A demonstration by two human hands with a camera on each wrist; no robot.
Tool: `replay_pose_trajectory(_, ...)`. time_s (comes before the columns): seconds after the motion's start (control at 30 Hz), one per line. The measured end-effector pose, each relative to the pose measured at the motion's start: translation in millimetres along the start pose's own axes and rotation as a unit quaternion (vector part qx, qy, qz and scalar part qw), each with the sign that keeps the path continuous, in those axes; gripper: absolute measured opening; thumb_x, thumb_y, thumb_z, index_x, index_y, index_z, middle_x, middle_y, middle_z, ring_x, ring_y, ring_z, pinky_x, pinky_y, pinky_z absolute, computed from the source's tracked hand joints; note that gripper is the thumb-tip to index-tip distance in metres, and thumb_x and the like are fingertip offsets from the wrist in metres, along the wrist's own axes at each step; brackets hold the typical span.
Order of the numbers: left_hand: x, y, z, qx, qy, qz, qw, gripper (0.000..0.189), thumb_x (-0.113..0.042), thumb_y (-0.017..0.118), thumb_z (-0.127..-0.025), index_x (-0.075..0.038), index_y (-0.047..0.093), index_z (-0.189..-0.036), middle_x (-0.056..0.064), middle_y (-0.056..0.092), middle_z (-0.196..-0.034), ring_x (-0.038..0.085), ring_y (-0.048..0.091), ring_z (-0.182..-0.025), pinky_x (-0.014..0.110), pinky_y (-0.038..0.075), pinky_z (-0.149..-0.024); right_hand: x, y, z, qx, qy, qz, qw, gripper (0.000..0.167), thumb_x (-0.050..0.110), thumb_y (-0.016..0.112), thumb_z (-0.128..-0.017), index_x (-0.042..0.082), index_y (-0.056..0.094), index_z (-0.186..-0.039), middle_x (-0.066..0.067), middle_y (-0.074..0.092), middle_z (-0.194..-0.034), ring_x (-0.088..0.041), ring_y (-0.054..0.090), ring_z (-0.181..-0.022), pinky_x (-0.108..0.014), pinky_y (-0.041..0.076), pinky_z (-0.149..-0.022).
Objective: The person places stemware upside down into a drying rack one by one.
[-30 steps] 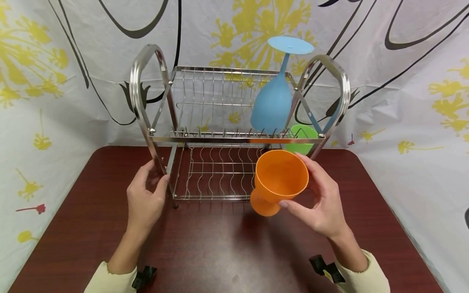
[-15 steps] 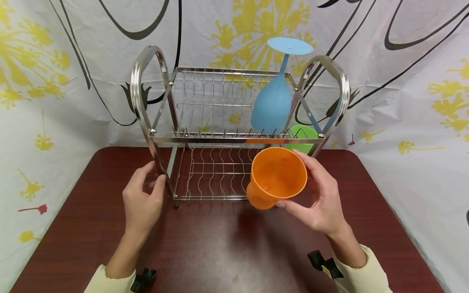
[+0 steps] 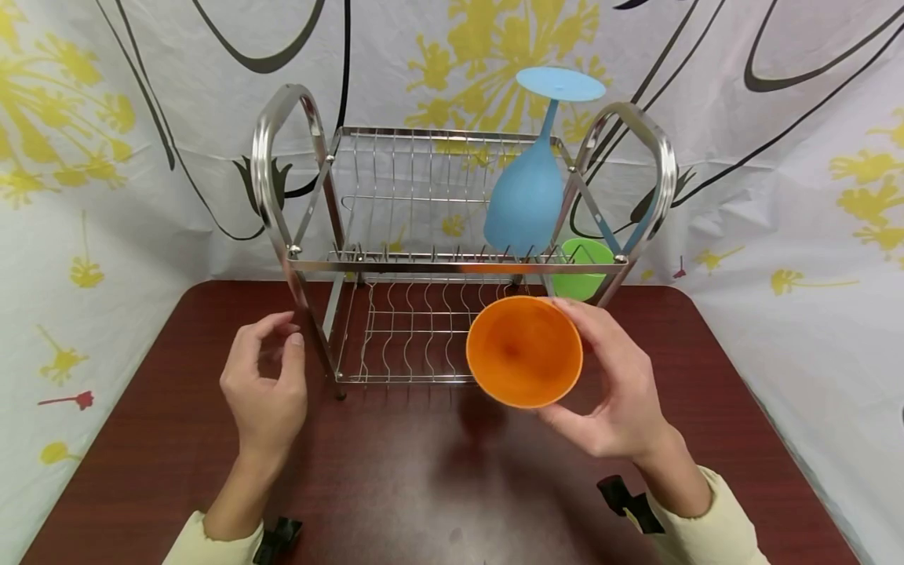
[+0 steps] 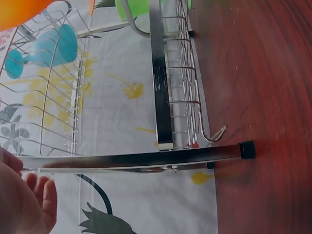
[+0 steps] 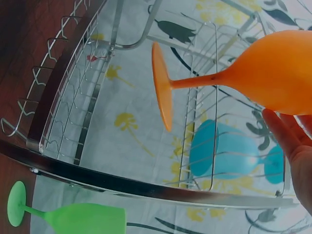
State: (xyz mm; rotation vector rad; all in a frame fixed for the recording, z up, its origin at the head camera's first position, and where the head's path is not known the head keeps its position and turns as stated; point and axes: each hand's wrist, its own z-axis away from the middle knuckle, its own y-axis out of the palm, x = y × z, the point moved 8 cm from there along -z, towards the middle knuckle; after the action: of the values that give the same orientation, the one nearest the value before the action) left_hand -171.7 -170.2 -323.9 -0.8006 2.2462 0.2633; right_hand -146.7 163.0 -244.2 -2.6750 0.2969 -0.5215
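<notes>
Blue goblet [image 3: 524, 200], upper right of centre in head view, bowl down, foot up. Same goblet upper left in left wrist view, right of centre in right wrist view. Green goblet [image 3: 574, 286] right of centre in head view, upright, partly covered; stem and foot show lower left in right wrist view. Table [image 3: 395, 479], dark red-brown, across bottom of frame, rounded far corners, glare patch bottom middle. White sheet [image 3: 784, 149] fills top and both sides, creased at right. Prints on it: big yellow flowers [image 3: 487, 35] top centre, more far left and far right; dark tulip [image 3: 271, 187] upper left; small red flower [image 3: 85, 400] near left edge; dark curved stems [image 3: 264, 64] along top.
</notes>
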Motion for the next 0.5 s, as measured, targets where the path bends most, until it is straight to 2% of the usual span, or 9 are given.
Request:
replay_pose_trajectory(0.1,-12.2,-0.8,-0.2,-0.013,0.014,0.022,0.9996,0.016,0.010,0.061,-0.084,0.012,0.068,-0.099,0.023,0.063,-0.087,0.007,0.058,-0.083,0.017,0.047,-0.073,9,5,-1.6,0.013,-0.038,0.005,0.9992,0.076,0.039,0.074,-0.081,-0.021,0.050,-0.122,-0.030,0.058,-0.121,-0.028,0.054,-0.120,-0.030,0.045,-0.104)
replay_pose_trajectory(0.2,-23.4,2.6,0.0,-0.003,0.033,0.051,0.9982,0.014,0.010,0.061,-0.084,0.014,0.067,-0.096,0.025,0.063,-0.085,0.010,0.060,-0.083,0.020,0.048,-0.077,16,8,-2.5,0.021,-0.066,0.009,0.9976,0.072,0.037,0.073,-0.082,-0.020,0.051,-0.120,-0.031,0.058,-0.121,-0.030,0.054,-0.120,-0.031,0.044,-0.106)
replay_pose_trajectory(0.33,-24.0,12.9,4.4,0.037,0.045,0.090,0.9943,0.015,0.011,0.061,-0.083,0.013,0.067,-0.097,0.023,0.064,-0.083,0.011,0.061,-0.080,0.019,0.049,-0.075,22,11,-3.2,0.016,-0.093,0.004,0.9955,0.068,0.035,0.073,-0.083,-0.019,0.052,-0.117,-0.032,0.058,-0.119,-0.031,0.054,-0.118,-0.031,0.044,-0.106)
replay_pose_trajectory(0.5,-17.4,28.3,12.4,0.101,0.012,0.128,0.9865,0.023,0.014,0.060,-0.084,0.008,0.067,-0.105,0.019,0.066,-0.086,0.010,0.063,-0.079,0.016,0.049,-0.067,27,14,-4.9,0.013,-0.130,-0.005,0.9915,0.061,0.031,0.072,-0.083,-0.017,0.052,-0.115,-0.032,0.058,-0.117,-0.034,0.054,-0.117,-0.034,0.044,-0.107)
